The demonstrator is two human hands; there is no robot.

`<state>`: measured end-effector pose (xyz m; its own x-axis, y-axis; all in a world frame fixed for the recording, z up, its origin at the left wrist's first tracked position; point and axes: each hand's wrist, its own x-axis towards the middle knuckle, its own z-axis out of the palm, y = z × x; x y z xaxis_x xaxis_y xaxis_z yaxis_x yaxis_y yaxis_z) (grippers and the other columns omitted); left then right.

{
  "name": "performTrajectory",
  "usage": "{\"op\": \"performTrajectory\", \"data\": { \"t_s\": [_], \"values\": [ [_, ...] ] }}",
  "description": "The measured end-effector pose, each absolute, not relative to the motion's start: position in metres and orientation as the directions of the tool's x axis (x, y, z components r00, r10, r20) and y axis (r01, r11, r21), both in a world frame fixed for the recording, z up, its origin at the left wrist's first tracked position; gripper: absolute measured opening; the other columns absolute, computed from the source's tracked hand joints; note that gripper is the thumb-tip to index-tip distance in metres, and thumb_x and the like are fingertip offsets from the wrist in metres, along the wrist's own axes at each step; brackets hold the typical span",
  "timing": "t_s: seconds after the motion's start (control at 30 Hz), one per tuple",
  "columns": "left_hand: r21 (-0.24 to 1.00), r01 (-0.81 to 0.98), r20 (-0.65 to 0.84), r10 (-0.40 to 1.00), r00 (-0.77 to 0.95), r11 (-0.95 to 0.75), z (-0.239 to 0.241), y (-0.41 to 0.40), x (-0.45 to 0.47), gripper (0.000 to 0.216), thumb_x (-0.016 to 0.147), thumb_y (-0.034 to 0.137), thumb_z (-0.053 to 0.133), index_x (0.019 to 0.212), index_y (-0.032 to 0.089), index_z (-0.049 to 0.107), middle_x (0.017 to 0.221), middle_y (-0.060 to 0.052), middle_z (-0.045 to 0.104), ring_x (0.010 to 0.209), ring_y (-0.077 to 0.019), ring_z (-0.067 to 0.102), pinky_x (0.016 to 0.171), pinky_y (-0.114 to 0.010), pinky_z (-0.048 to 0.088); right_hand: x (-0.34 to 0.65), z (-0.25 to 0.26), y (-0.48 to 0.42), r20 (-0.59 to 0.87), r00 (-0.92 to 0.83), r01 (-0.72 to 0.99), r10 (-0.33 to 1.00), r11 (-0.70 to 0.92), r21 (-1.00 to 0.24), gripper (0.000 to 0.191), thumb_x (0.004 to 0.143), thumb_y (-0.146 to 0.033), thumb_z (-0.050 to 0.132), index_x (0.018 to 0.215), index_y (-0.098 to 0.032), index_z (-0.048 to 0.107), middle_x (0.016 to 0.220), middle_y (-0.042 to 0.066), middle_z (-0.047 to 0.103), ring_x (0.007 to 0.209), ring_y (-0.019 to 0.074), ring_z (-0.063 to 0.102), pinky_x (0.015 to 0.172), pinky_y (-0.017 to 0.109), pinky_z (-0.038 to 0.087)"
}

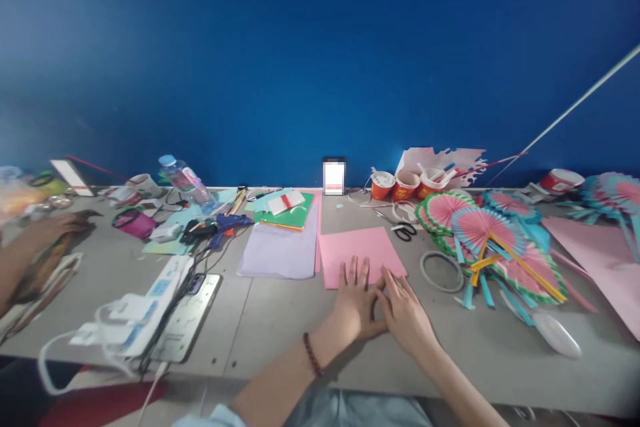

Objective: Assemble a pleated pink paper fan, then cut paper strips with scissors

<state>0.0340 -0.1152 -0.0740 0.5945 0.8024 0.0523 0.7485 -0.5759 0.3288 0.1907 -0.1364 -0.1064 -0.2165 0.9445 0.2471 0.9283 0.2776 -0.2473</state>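
Pink paper lies flat, seemingly not yet pleated, beneath a spread left hand and loosely outstretched right hand, left of finished-looking fans.

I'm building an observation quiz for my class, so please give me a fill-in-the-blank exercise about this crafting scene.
1. The camera wearer's left hand lies partly on a ____ paper sheet.
2. A beaded bracelet is worn on the wearer's ____ arm.
3. The watermelon-style paper fans are pink, edged in ____.
4. The tilted plastic bottle has a ____ cap.

Missing words: pink; left; green; blue.
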Motion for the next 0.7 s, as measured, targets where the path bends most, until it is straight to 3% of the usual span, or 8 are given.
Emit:
{"op": "performTrajectory", "data": {
  "t_s": [0.2,0.5,0.7],
  "values": [
    [0.338,0.745,0.178,0.817,0.549,-0.575,-0.082,-0.118,0.035,0.088,0.075,0.065,0.055,0.149,0.035,0.020,0.159,-0.010,0.011,0.142,-0.0430,0.010,0.109,-0.066,0.009,0.202,-0.112,-0.144,0.313,-0.196,0.951,0.929,0.257,-0.169,0.050,0.095,-0.030,0.032,0.140,-0.008,0.037,0.126,0.016,0.063,0.117,0.0223,0.059,0.109,0.045,0.034],
    [0.363,0.732,0.167,0.813,0.558,-0.577,-0.086,-0.118,0.033,0.082,0.075,0.070,0.053,0.146,0.037,0.029,0.159,-0.010,0.009,0.143,-0.0412,0.009,0.110,-0.066,0.012,0.232,-0.101,-0.155,0.267,-0.145,0.980,0.953,0.175,-0.093,0.045,0.094,-0.028,0.035,0.131,-0.008,0.049,0.123,0.017,0.064,0.116,0.0223,0.059,0.113,0.043,0.027],
    [0.329,0.744,0.174,0.811,0.558,-0.582,-0.085,-0.119,0.034,0.084,0.075,0.068,0.055,0.147,0.035,0.028,0.159,-0.011,0.011,0.143,-0.0425,0.009,0.109,-0.068,0.012,0.223,-0.096,-0.152,0.305,-0.152,0.986,0.940,0.164,-0.013,0.046,0.092,-0.030,0.038,0.133,-0.015,0.052,0.136,0.014,0.055,0.131,0.0319,0.044,0.112,0.061,0.011]
  ]
}}
